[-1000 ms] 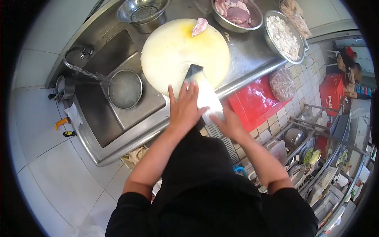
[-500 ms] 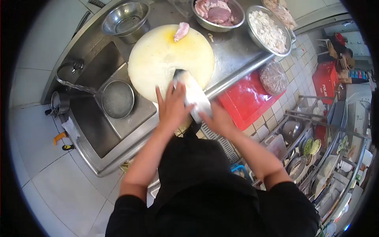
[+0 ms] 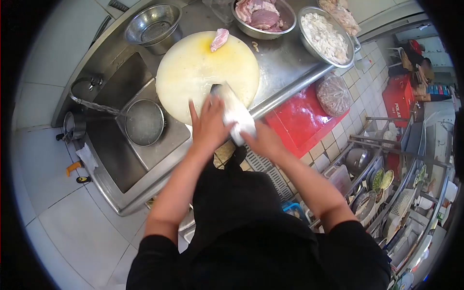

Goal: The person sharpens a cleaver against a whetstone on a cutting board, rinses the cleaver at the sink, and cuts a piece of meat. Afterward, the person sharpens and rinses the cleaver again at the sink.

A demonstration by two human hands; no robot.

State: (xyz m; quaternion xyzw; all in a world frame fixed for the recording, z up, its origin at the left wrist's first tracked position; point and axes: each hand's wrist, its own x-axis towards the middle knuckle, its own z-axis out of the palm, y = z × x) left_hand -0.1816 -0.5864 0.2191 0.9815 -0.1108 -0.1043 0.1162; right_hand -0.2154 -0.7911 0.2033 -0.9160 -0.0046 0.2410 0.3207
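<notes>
A cleaver (image 3: 235, 110) with a broad, shiny blade lies slantwise over the near edge of the round, yellow-stained cutting board (image 3: 186, 65); motion blurs it. My left hand (image 3: 210, 124) bears on the blade's left side, thumb across it and the other fingers partly spread. At the lower right end my right hand (image 3: 266, 141) grips the cleaver, its handle hidden. A dark end of something (image 3: 215, 88) shows by the blade's far tip; I cannot tell what it is. One pale pink strip of meat (image 3: 220, 39) rests on the board's far side.
Water runs from a tap (image 3: 82, 96) into the sink (image 3: 108, 164), near a metal bowl (image 3: 144, 123). Behind the board stand bowls of raw meat (image 3: 265, 18) and white pieces (image 3: 323, 38). A bag (image 3: 334, 94) sits on a red lid (image 3: 302, 123). Shelves (image 3: 382, 145) line the right.
The cleaver and both hands have shifted slightly to the left and tilted a little. The meat strip stays in place on the board.
</notes>
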